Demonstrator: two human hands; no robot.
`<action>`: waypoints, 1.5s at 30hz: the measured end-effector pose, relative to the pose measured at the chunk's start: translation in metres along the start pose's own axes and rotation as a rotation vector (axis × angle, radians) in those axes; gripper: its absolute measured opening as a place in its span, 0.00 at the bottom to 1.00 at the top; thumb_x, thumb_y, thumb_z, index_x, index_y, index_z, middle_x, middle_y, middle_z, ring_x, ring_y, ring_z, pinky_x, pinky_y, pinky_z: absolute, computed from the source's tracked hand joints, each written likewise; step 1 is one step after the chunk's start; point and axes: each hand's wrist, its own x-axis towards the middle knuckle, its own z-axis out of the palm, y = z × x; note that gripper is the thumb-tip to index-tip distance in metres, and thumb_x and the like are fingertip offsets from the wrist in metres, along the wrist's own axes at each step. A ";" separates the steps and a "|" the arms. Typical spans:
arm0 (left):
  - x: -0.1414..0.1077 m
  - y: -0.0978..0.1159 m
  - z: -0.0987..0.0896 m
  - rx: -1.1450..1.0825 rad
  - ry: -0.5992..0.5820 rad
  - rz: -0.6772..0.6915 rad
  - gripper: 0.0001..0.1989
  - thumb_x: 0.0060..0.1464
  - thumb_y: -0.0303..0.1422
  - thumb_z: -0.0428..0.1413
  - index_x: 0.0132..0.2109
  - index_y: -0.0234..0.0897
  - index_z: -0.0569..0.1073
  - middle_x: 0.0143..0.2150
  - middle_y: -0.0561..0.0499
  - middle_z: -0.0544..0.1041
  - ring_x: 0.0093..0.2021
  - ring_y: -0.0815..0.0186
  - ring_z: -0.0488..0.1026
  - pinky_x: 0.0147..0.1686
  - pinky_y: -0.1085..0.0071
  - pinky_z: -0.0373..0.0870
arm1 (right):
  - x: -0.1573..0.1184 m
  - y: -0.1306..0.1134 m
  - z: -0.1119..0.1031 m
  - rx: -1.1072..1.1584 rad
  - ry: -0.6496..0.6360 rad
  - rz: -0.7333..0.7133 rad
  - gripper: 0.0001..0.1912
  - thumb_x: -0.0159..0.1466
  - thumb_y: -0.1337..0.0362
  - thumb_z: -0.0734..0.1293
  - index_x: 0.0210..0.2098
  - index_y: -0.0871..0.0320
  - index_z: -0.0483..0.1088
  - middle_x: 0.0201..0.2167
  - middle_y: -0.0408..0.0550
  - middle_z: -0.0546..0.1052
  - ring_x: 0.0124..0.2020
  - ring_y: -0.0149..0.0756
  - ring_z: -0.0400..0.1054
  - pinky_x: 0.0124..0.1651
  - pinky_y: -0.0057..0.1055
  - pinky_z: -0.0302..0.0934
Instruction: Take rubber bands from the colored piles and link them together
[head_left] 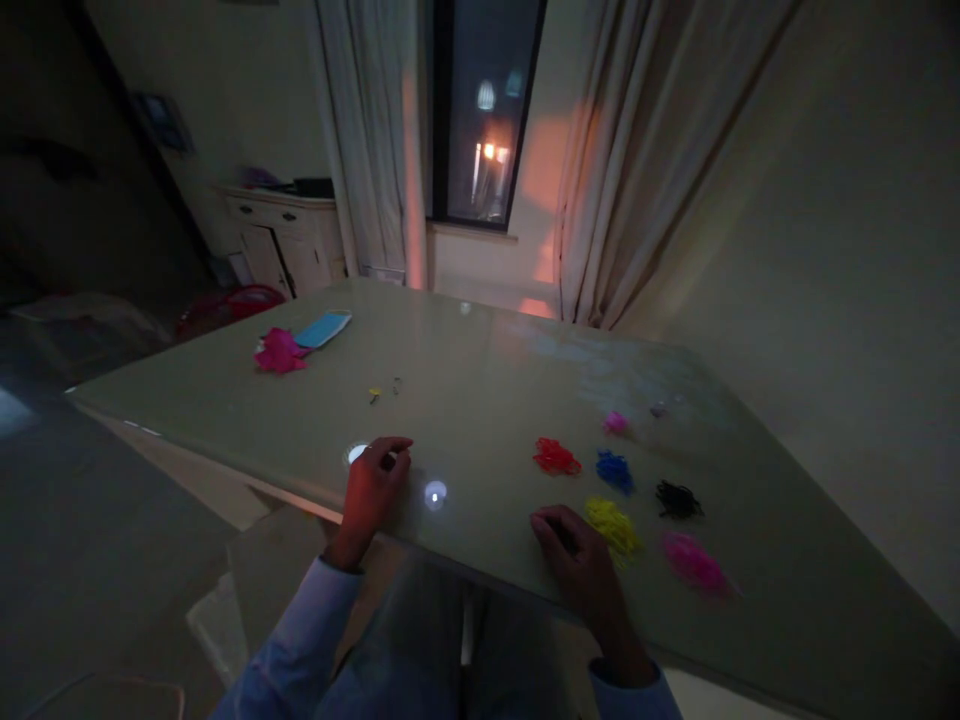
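Observation:
My left hand (376, 482) is over the near edge of the table, its fingers curled and the thumb near the index finger. Anything between them is too small to see. Partly behind that hand is a small round whitish thing (355, 454). My right hand (579, 562) rests by the table edge with curled fingers, their inside hidden. Just beyond it lies a heap of yellow strands (613, 528) that look like rubber bands. Similar heaps are red (556, 456), blue (615, 470) and black (679, 499). A bright pink bundle (697, 564), blurred, lies to the right.
The pale table (465, 400) reaches toward a curtained window. On its far left are a magenta crumpled thing (280, 351) and a blue face mask (323, 329). Tiny yellow and dark bits (374, 395) lie mid-table. A small pink clump (615, 422) sits behind the blue heap.

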 end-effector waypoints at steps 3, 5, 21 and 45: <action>-0.003 -0.009 -0.004 -0.039 -0.019 0.029 0.13 0.53 0.37 0.52 0.38 0.37 0.79 0.35 0.48 0.80 0.30 0.65 0.74 0.34 0.69 0.70 | 0.001 -0.002 -0.001 -0.089 -0.039 -0.026 0.15 0.64 0.51 0.64 0.30 0.54 0.75 0.27 0.48 0.77 0.30 0.40 0.71 0.34 0.32 0.66; -0.007 -0.010 -0.003 -0.042 -0.042 0.063 0.12 0.54 0.35 0.52 0.38 0.37 0.79 0.35 0.49 0.80 0.31 0.66 0.74 0.33 0.70 0.69 | 0.002 -0.003 -0.002 -0.143 -0.072 -0.045 0.15 0.64 0.51 0.64 0.29 0.54 0.75 0.27 0.48 0.77 0.29 0.40 0.71 0.33 0.34 0.66; -0.018 -0.009 0.008 0.045 -0.041 0.183 0.10 0.57 0.28 0.52 0.40 0.39 0.78 0.37 0.49 0.79 0.34 0.65 0.75 0.38 0.70 0.70 | 0.098 -0.061 0.061 -0.153 -0.371 -0.122 0.13 0.63 0.58 0.66 0.44 0.58 0.73 0.22 0.39 0.72 0.22 0.31 0.66 0.28 0.27 0.58; -0.018 -0.003 0.009 0.140 -0.105 0.127 0.10 0.58 0.27 0.52 0.41 0.38 0.79 0.39 0.49 0.80 0.38 0.64 0.76 0.39 0.70 0.67 | 0.271 -0.065 0.217 -0.799 -0.520 -0.414 0.11 0.69 0.69 0.62 0.44 0.59 0.76 0.46 0.53 0.77 0.45 0.37 0.71 0.47 0.28 0.60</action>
